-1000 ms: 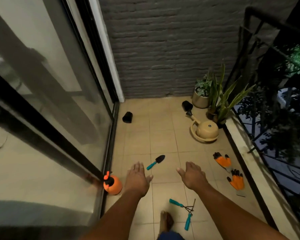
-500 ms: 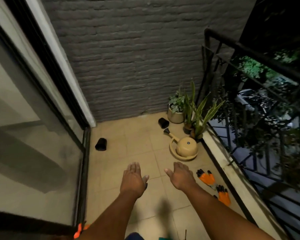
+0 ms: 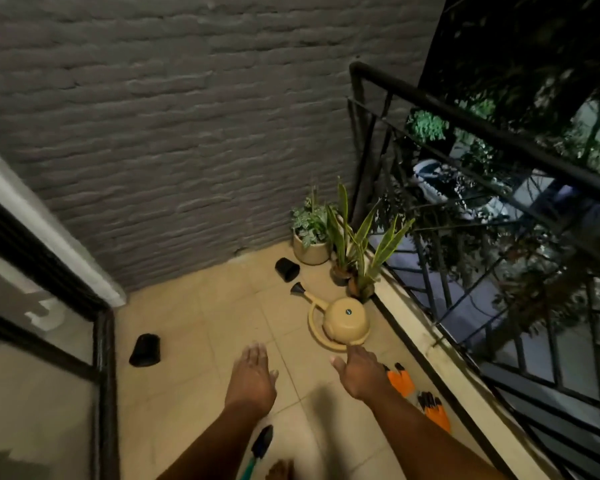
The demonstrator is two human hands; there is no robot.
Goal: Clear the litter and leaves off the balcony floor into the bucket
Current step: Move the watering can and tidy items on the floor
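My left hand (image 3: pixel 251 377) and my right hand (image 3: pixel 360 373) are stretched out side by side over the beige tiled balcony floor (image 3: pixel 201 327), fingers straight, holding nothing. A black overturned pot (image 3: pixel 145 350) lies on the floor near the sliding door, left of my left hand. Another black pot (image 3: pixel 287 269) lies on its side near the back wall. No bucket, leaves or loose litter show in this view.
A tan watering can (image 3: pixel 343 322) lies just beyond my right hand. Orange-and-black gloves (image 3: pixel 400 379) lie by the right kerb. Potted plants (image 3: pixel 312 237) fill the far right corner. A trowel (image 3: pixel 261 445) lies under my left forearm. Black railing (image 3: pixel 465 258) on the right, glass door (image 3: pixel 39 375) on the left.
The view has tilted up and forward toward the brick wall. The orange sprayer and hand rake have dropped out of sight. Both hands stay open and empty in front of me.
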